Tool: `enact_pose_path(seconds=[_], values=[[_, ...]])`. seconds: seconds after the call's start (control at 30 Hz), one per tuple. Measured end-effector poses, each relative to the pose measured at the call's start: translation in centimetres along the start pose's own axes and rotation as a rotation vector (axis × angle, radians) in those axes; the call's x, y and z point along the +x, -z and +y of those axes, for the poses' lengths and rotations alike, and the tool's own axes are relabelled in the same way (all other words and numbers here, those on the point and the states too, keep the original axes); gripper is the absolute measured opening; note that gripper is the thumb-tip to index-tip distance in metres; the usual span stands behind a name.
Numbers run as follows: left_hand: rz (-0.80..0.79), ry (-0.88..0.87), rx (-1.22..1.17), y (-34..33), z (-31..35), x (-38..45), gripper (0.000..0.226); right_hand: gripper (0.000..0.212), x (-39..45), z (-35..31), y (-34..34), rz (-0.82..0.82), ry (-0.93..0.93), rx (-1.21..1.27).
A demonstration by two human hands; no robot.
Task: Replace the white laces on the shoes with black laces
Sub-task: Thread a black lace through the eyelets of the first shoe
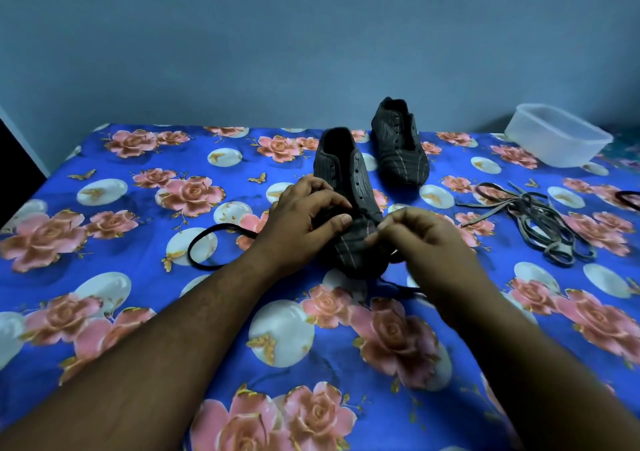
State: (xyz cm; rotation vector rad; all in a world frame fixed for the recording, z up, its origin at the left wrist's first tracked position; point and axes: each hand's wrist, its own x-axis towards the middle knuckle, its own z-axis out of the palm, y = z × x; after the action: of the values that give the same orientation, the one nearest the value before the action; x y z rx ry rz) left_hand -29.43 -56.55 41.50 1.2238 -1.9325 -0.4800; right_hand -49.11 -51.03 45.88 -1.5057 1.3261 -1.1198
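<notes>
Here — two shoes (pixel 349 201), two hands (pixel 360 229)

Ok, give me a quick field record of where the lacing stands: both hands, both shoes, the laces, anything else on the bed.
left hand: fingers curled on the near shoe's eyelet area, thumb on its upper
right hand: fingertips pinched beside the near shoe's toe; what they pinch is too small to tell
near shoe: under both hands, upper eyelets bare
far shoe: untouched, no lace visible
black lace: loops out to the left of the near shoe
removed laces: loose pile at right, pale grey in this light
plastic container: back right
bedsheet: blue, floral
</notes>
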Motion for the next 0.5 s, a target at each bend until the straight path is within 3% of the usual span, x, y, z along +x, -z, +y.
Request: enact_pose_path(seconds=[0.07,0.17,0.27,0.4,0.5], values=[[-0.002,0.012,-0.033,0.0,-0.1,0.1,0.032,0.026,1.0,-0.1,1.3,-0.036,-0.141,0.358],[0.010,0.023,-0.042,0.2,-0.3,0.0,0.034,0.027,3.4,0.4,4.6,-0.059,-0.237,0.393],[0.003,0.023,-0.050,0.5,-0.4,0.0,0.034,0.024,6.4,0.9,7.8,0.048,-0.118,0.009],[0.019,0.002,-0.042,0.9,-0.7,0.3,0.016,0.029,9.6,0.9,9.8,0.078,0.224,-0.661],[-0.001,0.028,-0.024,1.4,-1.3,0.5,0.003,0.022,10.9,0.9,9.4,0.024,0.265,-0.884]])
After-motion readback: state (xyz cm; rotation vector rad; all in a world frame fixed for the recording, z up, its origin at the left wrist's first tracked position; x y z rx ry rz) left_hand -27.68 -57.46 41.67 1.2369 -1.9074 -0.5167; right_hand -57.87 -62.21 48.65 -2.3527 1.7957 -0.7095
